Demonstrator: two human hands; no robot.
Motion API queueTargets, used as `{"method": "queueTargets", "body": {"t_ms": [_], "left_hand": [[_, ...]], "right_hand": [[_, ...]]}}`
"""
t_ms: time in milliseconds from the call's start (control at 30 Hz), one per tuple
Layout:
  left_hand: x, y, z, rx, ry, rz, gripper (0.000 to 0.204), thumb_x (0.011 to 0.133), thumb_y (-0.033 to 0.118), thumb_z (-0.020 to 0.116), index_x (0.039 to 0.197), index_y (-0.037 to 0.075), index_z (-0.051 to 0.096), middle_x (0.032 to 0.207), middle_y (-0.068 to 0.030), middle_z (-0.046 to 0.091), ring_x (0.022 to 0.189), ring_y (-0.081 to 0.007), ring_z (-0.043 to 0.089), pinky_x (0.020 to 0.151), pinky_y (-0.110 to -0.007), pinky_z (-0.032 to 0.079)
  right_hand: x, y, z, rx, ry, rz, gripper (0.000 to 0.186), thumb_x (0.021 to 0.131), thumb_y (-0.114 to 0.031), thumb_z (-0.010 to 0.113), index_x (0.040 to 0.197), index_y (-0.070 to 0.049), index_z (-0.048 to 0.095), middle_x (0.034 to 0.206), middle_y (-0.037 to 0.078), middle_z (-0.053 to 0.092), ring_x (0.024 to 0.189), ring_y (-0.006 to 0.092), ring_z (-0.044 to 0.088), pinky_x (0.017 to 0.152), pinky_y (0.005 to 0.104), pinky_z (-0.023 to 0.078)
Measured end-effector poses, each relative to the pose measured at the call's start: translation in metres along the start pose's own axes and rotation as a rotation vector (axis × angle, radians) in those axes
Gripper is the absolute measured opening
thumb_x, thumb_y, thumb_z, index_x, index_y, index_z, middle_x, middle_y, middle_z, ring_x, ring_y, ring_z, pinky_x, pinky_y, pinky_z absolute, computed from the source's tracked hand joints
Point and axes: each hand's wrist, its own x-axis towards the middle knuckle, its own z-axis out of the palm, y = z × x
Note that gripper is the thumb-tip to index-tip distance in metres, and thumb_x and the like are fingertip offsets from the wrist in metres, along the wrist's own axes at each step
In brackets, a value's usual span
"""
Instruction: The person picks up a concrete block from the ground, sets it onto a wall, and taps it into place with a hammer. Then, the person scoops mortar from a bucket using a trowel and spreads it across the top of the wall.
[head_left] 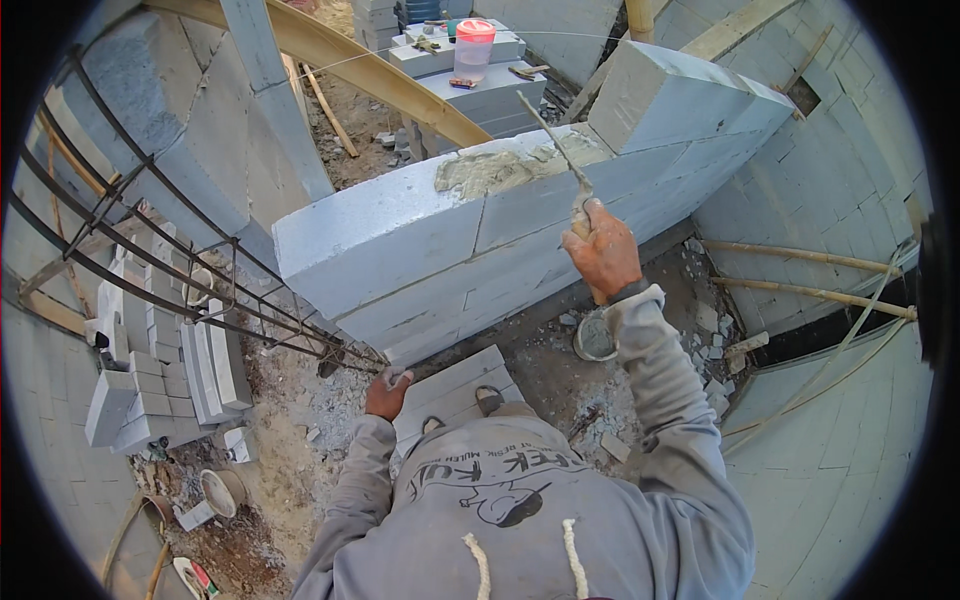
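My right hand (pixel 606 250) grips a trowel (pixel 556 140) by its handle, the thin blade seen nearly edge-on and pointing up and away over the wall. Below it runs a wall of pale grey blocks (pixel 400 240). Wet grey mortar (pixel 490 172) lies spread along part of the wall's top. Right of the mortar, a block (pixel 650 95) stands one course higher. My left hand (pixel 386 393) is low by the wall's near left end, fingers curled around something small and greyish that I cannot make out.
Bent steel rebar (pixel 140 265) reaches in from the left. Stacked blocks (pixel 165 375) and a bucket (pixel 222 492) are on that side. A mortar bucket (pixel 596 336) stands at the wall's foot. Bamboo poles (pixel 810 290) cross at right. Behind the wall, a pink-lidded container (pixel 474 52) sits on blocks.
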Motion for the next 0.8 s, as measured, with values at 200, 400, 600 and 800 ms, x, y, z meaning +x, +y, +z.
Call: {"method": "queueTargets", "body": {"t_ms": [200,400,600,800], "left_hand": [[-0.012,-0.001,0.003,-0.061,-0.014,-0.051,0.043,0.083,0.037,0.064,0.104,0.000,0.064,0.092,-0.0190,0.068,0.090,-0.0291,0.065,0.080,-0.035,0.048],[-0.028,-0.048,0.007,-0.029,-0.024,-0.161,0.041,0.082,0.037,0.064,0.103,0.002,0.065,0.091,-0.0177,0.068,0.088,-0.0280,0.065,0.079,-0.036,0.049],[-0.030,-0.039,-0.003,-0.092,0.009,-0.174,0.040,0.082,0.037,0.064,0.101,0.002,0.066,0.089,-0.0167,0.068,0.087,-0.0286,0.065,0.079,-0.036,0.049],[-0.030,-0.042,-0.018,-0.090,0.058,-0.117,0.040,0.082,0.037,0.064,0.101,0.001,0.065,0.091,-0.0168,0.067,0.087,-0.0282,0.065,0.079,-0.036,0.049]], "right_hand": [[0.068,0.072,-0.027,-0.438,-0.168,0.179,0.039,0.074,-0.023,0.062,0.106,0.000,0.056,0.097,0.021,0.065,0.094,0.0382,0.060,0.083,0.0461,0.048],[0.043,0.028,0.003,-0.409,-0.211,0.031,0.038,0.074,-0.021,0.062,0.105,-0.001,0.055,0.096,0.020,0.064,0.093,0.0375,0.061,0.083,0.0451,0.049],[0.022,-0.026,0.024,-0.257,-0.246,-0.149,0.037,0.073,-0.018,0.063,0.104,-0.001,0.054,0.094,0.020,0.064,0.090,0.0374,0.061,0.080,0.0453,0.049],[0.012,-0.070,0.035,-0.158,-0.327,-0.246,0.037,0.072,-0.017,0.063,0.103,0.001,0.055,0.091,0.022,0.063,0.088,0.0397,0.061,0.078,0.0465,0.049]]}}
